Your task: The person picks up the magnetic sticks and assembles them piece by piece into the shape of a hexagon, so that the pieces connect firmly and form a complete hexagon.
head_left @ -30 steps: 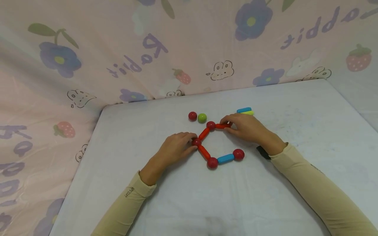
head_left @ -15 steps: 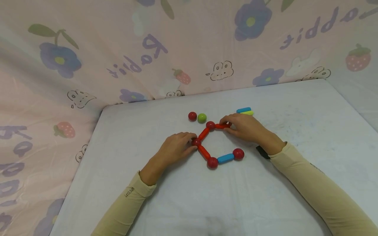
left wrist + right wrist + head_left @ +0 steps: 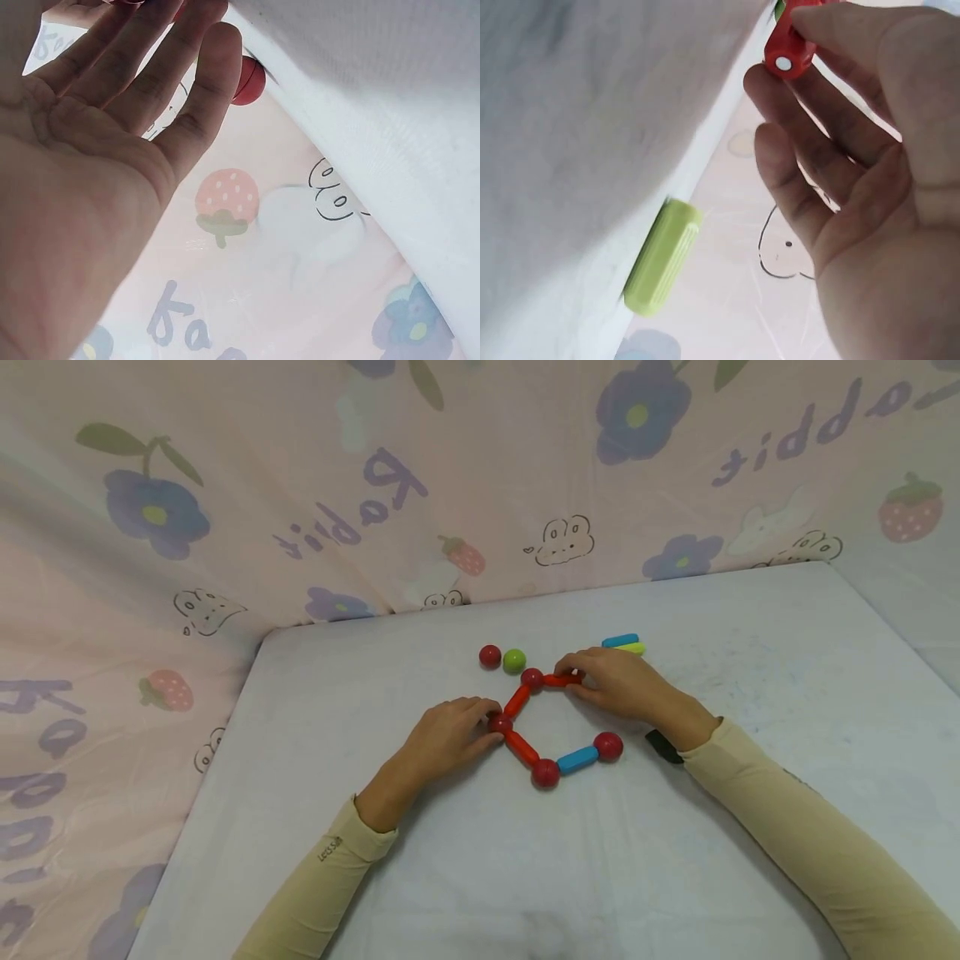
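An open chain of red balls and magnetic rods lies on the white table. My left hand (image 3: pixel 450 735) pinches the red ball (image 3: pixel 500 724) at the chain's left corner between thumb and fingers. Two red rods run from that ball, one up to the far ball (image 3: pixel 532 678), one down to the near ball (image 3: pixel 545 773). From the near ball a blue rod (image 3: pixel 577 760) leads to a red end ball (image 3: pixel 608 746). My right hand (image 3: pixel 622 683) pinches a red rod (image 3: pixel 787 52) joined to the far ball; its free end shows a pale round tip in the right wrist view.
Behind the chain sit a loose red ball (image 3: pixel 490 656) and a green ball (image 3: pixel 514 661). A blue rod (image 3: pixel 620 640) and a yellow-green rod (image 3: pixel 662 257) lie beyond my right hand. A black object (image 3: pixel 663 747) is partly under the right wrist. A printed curtain (image 3: pixel 480 485) hangs behind the table.
The far ball and the rod in my right hand have shifted slightly left. The near ball, blue rod and end ball have swung a little to the right. Both hands keep their grip.
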A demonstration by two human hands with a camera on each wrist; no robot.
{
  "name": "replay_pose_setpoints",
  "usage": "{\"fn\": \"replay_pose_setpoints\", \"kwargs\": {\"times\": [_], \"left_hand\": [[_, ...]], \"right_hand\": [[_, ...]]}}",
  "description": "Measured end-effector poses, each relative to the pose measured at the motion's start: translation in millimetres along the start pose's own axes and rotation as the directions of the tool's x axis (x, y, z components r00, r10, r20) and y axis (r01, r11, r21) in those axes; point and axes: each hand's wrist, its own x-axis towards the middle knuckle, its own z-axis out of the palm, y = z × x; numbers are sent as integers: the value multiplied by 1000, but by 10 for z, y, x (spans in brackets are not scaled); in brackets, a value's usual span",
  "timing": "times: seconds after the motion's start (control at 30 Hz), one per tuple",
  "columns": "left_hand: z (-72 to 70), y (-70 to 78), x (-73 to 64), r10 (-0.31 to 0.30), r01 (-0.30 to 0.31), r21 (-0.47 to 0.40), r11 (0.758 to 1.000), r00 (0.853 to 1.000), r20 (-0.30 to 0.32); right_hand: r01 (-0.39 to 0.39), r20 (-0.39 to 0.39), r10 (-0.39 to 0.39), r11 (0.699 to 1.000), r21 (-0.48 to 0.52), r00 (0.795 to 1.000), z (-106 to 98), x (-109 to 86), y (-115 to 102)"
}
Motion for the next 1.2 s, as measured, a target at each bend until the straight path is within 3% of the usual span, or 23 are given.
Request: {"fn": "replay_pose_setpoints", "kwargs": {"times": [0.27, 0.93, 1.2], "left_hand": [[3, -3, 3, 0, 0, 8, 1000, 1000, -1], [17, -13, 2, 65, -65, -28, 997, 998, -12], [3, -1, 3, 68, -67, -39, 997, 997, 19]], "right_hand": [[1, 15, -1, 1000, -8, 1000, -6, 31, -14], [-1, 46, 2, 1000, -19, 999, 30, 87, -26], [13, 46, -12, 1000, -20, 999, 30, 79, -39]]}}
